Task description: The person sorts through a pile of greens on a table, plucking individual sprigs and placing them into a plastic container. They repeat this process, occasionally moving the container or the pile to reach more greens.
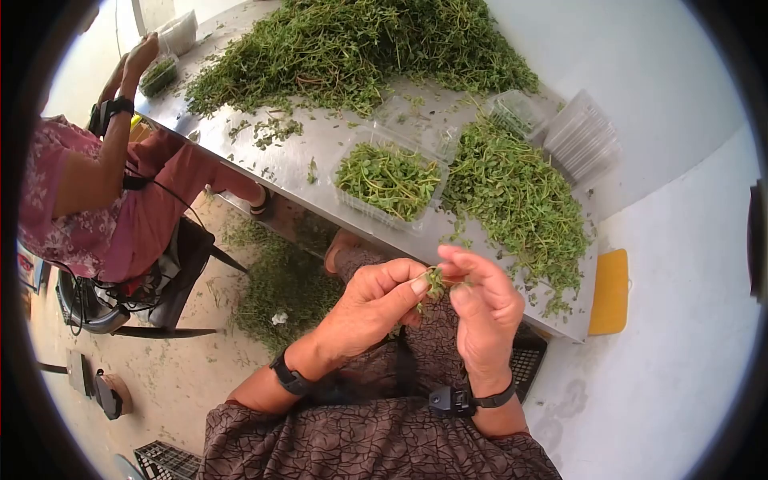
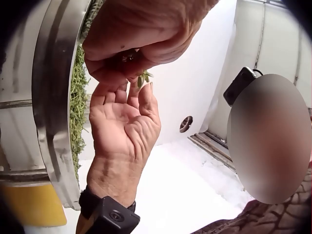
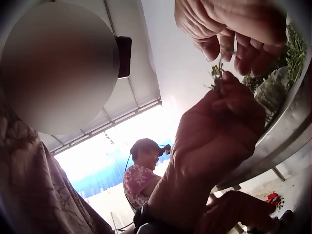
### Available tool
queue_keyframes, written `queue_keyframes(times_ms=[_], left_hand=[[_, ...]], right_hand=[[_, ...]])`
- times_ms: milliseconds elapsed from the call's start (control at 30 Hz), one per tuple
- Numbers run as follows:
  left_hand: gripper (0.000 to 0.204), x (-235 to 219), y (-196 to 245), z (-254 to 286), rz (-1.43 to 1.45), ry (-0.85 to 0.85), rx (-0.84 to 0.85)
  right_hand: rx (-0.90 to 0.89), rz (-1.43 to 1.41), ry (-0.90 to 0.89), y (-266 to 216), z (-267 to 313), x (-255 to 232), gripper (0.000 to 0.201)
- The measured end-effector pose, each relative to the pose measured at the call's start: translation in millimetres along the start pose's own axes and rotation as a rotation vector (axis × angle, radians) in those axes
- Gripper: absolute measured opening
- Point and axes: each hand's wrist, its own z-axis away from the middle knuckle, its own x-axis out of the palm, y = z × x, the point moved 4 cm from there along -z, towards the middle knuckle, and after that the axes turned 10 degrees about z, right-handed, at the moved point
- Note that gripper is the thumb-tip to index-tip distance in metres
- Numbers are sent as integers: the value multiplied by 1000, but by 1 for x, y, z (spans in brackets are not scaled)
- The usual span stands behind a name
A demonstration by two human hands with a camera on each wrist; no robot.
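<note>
**Picking over a herb sprig, both hands on it**

Head view: the left hand and right hand are pinching one small herb sprig between fingertips, just below the counter edge — near a clear tray of greens.

Left wrist view: the sprig is peeking out between the hands.

Right wrist view: the sprig is looking light, limp and easily bruised — I'd be holding it by the stem, gently.

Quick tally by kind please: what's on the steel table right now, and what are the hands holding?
Loose herb heaps: 2, the big heap and the right heap
Filled clear trays: 2, the near tray and the far tray
Empty tray stacks: 1, the tray stack
Herb sprigs in hands: 1, the sprig, pinched between the left hand and the right hand
Total: 6
</note>
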Motion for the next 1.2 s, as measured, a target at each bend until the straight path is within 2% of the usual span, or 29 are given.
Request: queue_keyframes(times_ms=[33,133,167,233,300,533,733,1033,1133,1200], left_hand=[[19,-1,1,0,-28,10,2],[19,-4,4,0,-81,21,2],[19,-4,4,0,-104,17,3],[19,-1,3,-1,-111,23,14],[19,0,3,-1,-118,28,25],[20,-2,4,0,-203,35,39],[18,-1,10,0,-358,55,100],[19,-3,19,-1,-440,78,111],[16,-2,23,-1,-513,42,156],[12,2,29,-2,-662,-1,322]], right_hand=[[0,-2,1,-2,-1,-3,32],[-180,340,89,-20,-4,-8,33],[-177,339,90,-22,-6,-8,33],[-384,754,18,-31,-7,-4,29],[-396,756,72,-31,-8,1,24],[-431,804,20,-28,-7,6,21],[-586,1107,0,-39,-9,15,24],[-596,1145,-60,-37,-14,17,25],[-594,1204,-86,-40,-16,19,27],[-589,1176,-91,-39,-18,19,27]])
